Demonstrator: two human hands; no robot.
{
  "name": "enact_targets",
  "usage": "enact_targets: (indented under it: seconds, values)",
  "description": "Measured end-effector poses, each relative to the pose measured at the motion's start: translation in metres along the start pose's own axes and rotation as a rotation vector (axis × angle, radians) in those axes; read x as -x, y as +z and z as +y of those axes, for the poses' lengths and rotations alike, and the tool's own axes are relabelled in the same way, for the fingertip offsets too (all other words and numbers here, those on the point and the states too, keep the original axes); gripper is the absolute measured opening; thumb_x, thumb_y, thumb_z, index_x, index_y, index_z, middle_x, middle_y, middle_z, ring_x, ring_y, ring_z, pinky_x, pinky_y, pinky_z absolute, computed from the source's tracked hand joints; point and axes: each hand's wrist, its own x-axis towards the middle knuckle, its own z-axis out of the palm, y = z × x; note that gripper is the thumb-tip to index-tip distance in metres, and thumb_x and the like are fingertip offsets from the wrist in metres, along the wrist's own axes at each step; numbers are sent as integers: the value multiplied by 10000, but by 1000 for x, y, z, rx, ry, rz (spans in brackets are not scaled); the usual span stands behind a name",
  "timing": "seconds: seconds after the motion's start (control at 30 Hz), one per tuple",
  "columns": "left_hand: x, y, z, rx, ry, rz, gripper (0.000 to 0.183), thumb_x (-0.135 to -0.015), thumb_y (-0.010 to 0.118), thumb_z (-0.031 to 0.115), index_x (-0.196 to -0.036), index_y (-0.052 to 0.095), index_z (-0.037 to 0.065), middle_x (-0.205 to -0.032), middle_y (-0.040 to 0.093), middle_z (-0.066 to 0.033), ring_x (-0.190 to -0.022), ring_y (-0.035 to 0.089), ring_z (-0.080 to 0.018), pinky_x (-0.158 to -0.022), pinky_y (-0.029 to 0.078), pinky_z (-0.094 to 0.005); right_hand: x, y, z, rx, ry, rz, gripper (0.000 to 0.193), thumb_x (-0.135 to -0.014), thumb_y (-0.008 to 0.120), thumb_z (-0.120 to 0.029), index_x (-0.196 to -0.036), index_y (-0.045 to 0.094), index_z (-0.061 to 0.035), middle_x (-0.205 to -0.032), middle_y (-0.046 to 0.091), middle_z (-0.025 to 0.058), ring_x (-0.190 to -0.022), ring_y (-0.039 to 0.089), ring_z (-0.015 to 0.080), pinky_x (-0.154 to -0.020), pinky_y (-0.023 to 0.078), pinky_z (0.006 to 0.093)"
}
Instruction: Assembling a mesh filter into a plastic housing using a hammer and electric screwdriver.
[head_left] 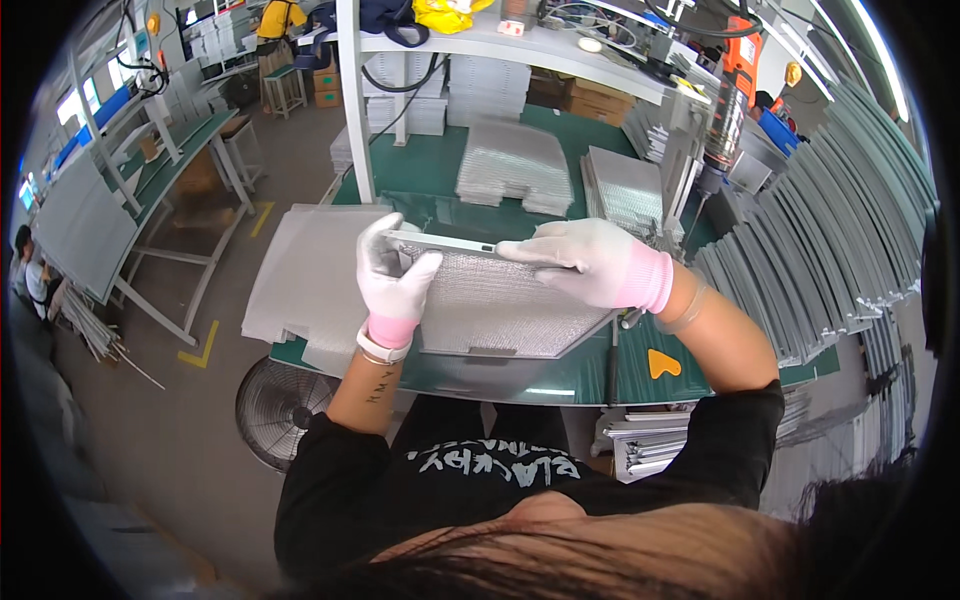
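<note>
White-gloved hands with pink cuffs meet at the far edge of a silver mesh panel (490, 305) above a green table (450, 378); the left hand (395, 275) has the panel's far left corner in a narrow pinch, thumb on the mesh face and fingers behind the edge; the right hand (597, 262) lies across the far right part, fingers stretched left along the pale edge strip (440, 241), though whether it is gripping or only pressing cannot be told.

The panel sits between the two hands and reaches from them toward the wearer's body; most of its mesh lies on the near side of the grip; its far edge appears tilted up, and whether the near edge touches the table cannot be told.

Just left of the panel, a pile of pale sheets (305, 270) overhangs the table's edge; beyond the hands stand a middle stack (515, 165) and, to its right, a second stack (622, 185); near the right forearm, an orange piece (662, 364) lies flat on the green surface; an orange-and-black tool (738, 80) hangs upright past the right hand; a long row of grey frames (830, 215) leans along the right.

Below the table's left end, a round fan (283, 415) stands on the floor; a person in yellow (280, 20) works in the background, upper left.
</note>
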Motion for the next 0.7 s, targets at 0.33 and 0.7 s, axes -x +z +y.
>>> enact_targets:
  seconds: [0.33, 0.7]
  values:
    - [1, 7, -22, -34, 178, 141, 494, -698, 841, -29, -1110, 573, 17, -889, 604, 4, -677, 431, -31, -622, 399, -179, -10, 13, 4, 38, -20, 117, 579, -782, 665, -12, -1345, 545, -80, -941, 627, 144, -850, 624, 332, -750, 518, 404]
    - [1, 3, -21, -229, 233, 139, 333, -838, 636, -58, -1169, 655, -39, -942, 678, -43, -700, 508, -39, -644, 447, -196, -13, 16, 8, 63, -94, 157, 642, -759, 671, 21, -1373, 534, -106, -872, 614, 138, -785, 610, 325, -711, 512, 399]
